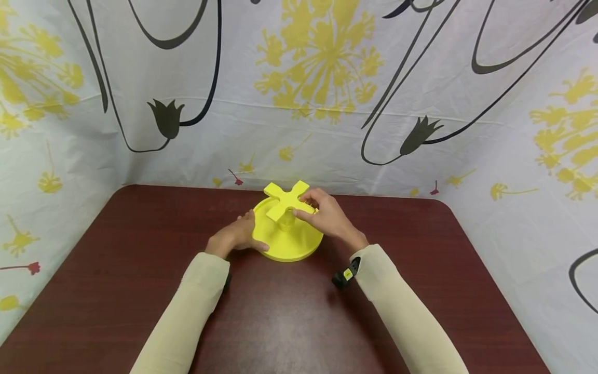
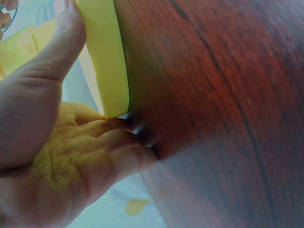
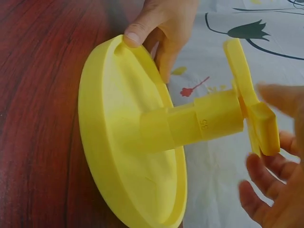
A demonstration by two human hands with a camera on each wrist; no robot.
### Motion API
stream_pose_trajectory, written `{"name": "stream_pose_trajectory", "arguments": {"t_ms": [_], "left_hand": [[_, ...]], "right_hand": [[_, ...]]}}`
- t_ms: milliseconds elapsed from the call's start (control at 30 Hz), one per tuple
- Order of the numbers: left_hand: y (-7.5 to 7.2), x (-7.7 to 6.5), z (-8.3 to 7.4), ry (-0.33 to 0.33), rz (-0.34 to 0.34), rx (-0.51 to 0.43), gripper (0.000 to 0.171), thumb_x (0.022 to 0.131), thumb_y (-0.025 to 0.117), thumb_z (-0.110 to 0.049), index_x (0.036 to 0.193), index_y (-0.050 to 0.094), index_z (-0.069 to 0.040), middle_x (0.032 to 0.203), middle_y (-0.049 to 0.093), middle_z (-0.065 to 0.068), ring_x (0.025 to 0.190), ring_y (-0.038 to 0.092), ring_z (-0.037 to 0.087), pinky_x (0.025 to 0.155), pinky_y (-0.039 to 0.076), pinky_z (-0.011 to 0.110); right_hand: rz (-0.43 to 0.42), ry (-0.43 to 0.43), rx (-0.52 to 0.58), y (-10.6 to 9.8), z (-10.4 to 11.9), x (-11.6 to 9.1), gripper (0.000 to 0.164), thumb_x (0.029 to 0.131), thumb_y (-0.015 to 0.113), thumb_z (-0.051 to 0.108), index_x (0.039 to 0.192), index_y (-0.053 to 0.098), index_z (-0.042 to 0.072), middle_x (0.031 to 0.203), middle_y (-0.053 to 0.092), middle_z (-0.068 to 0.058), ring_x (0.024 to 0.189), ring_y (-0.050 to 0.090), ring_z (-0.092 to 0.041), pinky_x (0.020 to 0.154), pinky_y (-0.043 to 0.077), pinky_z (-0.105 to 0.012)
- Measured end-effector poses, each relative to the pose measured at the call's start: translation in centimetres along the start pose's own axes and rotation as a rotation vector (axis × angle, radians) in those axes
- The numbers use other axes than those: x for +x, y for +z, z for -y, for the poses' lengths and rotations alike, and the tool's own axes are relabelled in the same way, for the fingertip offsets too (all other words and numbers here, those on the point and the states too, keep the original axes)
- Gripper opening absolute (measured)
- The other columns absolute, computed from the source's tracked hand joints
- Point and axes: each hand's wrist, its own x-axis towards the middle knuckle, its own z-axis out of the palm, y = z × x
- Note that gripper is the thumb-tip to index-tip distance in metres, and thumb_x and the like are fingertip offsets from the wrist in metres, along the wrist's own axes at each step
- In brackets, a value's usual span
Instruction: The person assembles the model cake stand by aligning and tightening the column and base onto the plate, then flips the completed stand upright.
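A yellow round base [image 1: 299, 246] with a raised rim sits on the table, and a stepped post [image 3: 216, 116] rises from its middle. On top of the post is a yellow four-armed cross [image 1: 286, 199]. My left hand [image 1: 238, 232] holds the base at its left rim; in the left wrist view the thumb lies over the rim and the other fingers touch the outer side low by the table. My right hand [image 1: 329, 214] grips the right arm of the cross between thumb and fingers. In the right wrist view the fingers curl about that arm.
The dark red-brown wooden table [image 1: 140, 291] has rounded back corners. A white cloth [image 1: 224, 78] with yellow, grey and red flower prints hangs behind it and along both sides. A black strap device [image 1: 347, 273] is at the right wrist.
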Motion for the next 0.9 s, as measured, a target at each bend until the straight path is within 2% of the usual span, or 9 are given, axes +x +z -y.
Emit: {"name": "stream_pose_trajectory", "arguments": {"t_ms": [133, 233, 333, 400, 500, 633, 800, 900], "left_hand": [[0.0, -0.1, 0.0, 0.008, 0.005, -0.012, 0.115, 0.089, 0.072, -0.046, 0.155, -0.005, 0.006, 0.164, 0.001, 0.024, 0.152, 0.005, 0.041, 0.122, 0.015, 0.050], [0.0, 0.0, 0.0, 0.010, 0.004, -0.012, 0.115, 0.089, 0.072, -0.046, 0.156, -0.005, 0.006, 0.165, 0.001, 0.024, 0.152, 0.005, 0.041, 0.122, 0.015, 0.050], [0.0, 0.0, 0.1, 0.009, 0.004, -0.009, 0.115, 0.089, 0.071, -0.047, 0.156, -0.006, 0.006, 0.165, 0.001, 0.023, 0.152, 0.005, 0.041, 0.122, 0.015, 0.050], [-0.1, -0.1, 0.1, 0.010, 0.004, -0.013, 0.115, 0.089, 0.072, -0.047, 0.156, -0.006, 0.006, 0.165, 0.000, 0.023, 0.152, 0.004, 0.041, 0.122, 0.015, 0.050], [0.0, -0.1, 0.0, 0.013, 0.005, -0.013, 0.115, 0.089, 0.072, -0.046, 0.155, -0.006, 0.006, 0.165, 0.000, 0.023, 0.152, 0.004, 0.041, 0.122, 0.015, 0.050], [0.0, 0.0, 0.1, 0.014, 0.003, -0.015, 0.115, 0.089, 0.072, -0.046, 0.155, -0.006, 0.006, 0.165, 0.000, 0.023, 0.152, 0.004, 0.041, 0.122, 0.015, 0.050], [0.0, -0.1, 0.3, 0.017, -0.001, -0.035, 0.115, 0.089, 0.072, -0.045, 0.155, -0.005, 0.007, 0.164, 0.000, 0.024, 0.151, 0.004, 0.042, 0.122, 0.015, 0.050], [0.0, -0.1, 0.3, 0.021, -0.001, -0.042, 0.115, 0.088, 0.073, -0.044, 0.155, -0.005, 0.007, 0.164, 0.000, 0.025, 0.151, 0.004, 0.043, 0.122, 0.015, 0.051]], "right_hand": [[-0.079, 0.044, 0.073, -0.7, 0.2, 0.2, 0.032, 0.095, 0.066, 0.036, 0.114, 0.065, 0.010, 0.109, 0.057, -0.010, 0.094, 0.057, -0.024, 0.083, 0.049, -0.039], [-0.094, 0.041, 0.154, -1.0, 0.0, 0.5, 0.038, 0.100, 0.060, 0.033, 0.128, 0.061, 0.008, 0.127, 0.055, -0.013, 0.114, 0.057, -0.029, 0.094, 0.050, -0.044], [-0.041, 0.056, 0.233, -1.2, -0.2, 0.8, 0.046, 0.104, 0.051, 0.034, 0.143, 0.051, 0.009, 0.147, 0.046, -0.011, 0.134, 0.047, -0.029, 0.106, 0.044, -0.048], [0.000, 0.076, 0.287, -1.2, -0.4, 1.0, 0.049, 0.106, 0.047, 0.035, 0.148, 0.046, 0.010, 0.152, 0.043, -0.010, 0.136, 0.045, -0.030, 0.109, 0.041, -0.050], [0.047, 0.103, 0.335, -1.1, -0.5, 1.1, 0.052, 0.106, 0.045, 0.037, 0.151, 0.042, 0.011, 0.149, 0.047, -0.011, 0.131, 0.051, -0.032, 0.109, 0.040, -0.051], [0.046, 0.116, 0.310, -0.9, -0.6, 1.0, 0.051, 0.105, 0.051, 0.033, 0.150, 0.043, 0.012, 0.145, 0.050, -0.011, 0.126, 0.054, -0.030, 0.107, 0.043, -0.049], [0.027, 0.076, 0.211, -0.8, -0.7, 1.0, 0.049, 0.102, 0.057, 0.023, 0.148, 0.046, 0.009, 0.142, 0.045, -0.014, 0.123, 0.054, -0.032, 0.103, 0.046, -0.047], [0.014, 0.060, 0.152, -0.8, -0.8, 1.0, 0.046, 0.101, 0.059, 0.020, 0.145, 0.050, 0.009, 0.136, 0.047, -0.016, 0.115, 0.056, -0.032, 0.098, 0.049, -0.046]]}}
